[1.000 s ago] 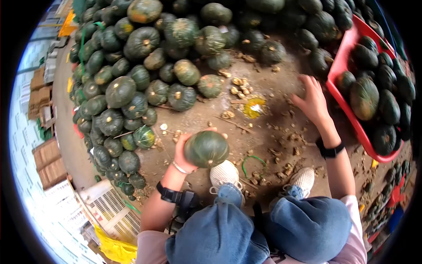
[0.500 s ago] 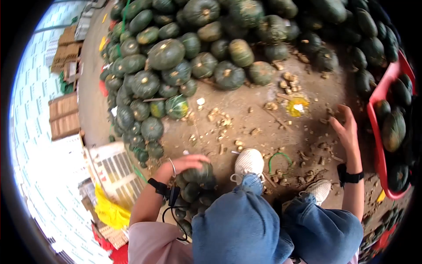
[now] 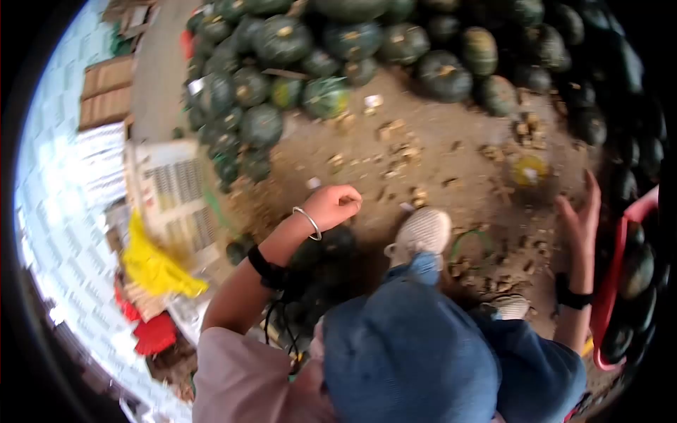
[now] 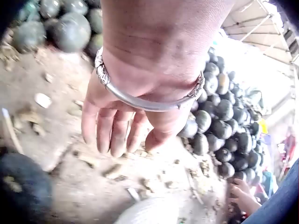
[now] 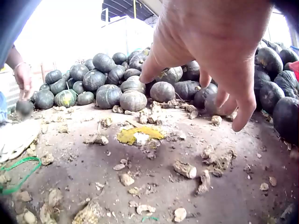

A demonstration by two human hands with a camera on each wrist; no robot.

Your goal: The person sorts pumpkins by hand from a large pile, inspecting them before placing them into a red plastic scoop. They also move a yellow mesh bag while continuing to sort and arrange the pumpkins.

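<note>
My left hand hangs in the air left of my shoe, its fingers loosely bent with nothing between them. Below that hand, beside my left leg, dark green pumpkins sit in a group, partly hidden by the forearm. The left wrist view shows the loose fingers over littered ground, with one dark pumpkin at the lower left. My right hand is held out near the red tub, thumb and fingers spread, holding nothing. In the right wrist view its fingers hang above the floor.
A big pile of green pumpkins spreads across the back. At right stands a red tub with pumpkins in it. Dried stem bits and a yellow splotch mark the floor. A white crate and yellow bag lie left.
My left hand carried a pumpkin forward of my knee, lowered it among the pumpkins by my left leg, then let go and rose. The head view swung left; the right hand stayed spread.
</note>
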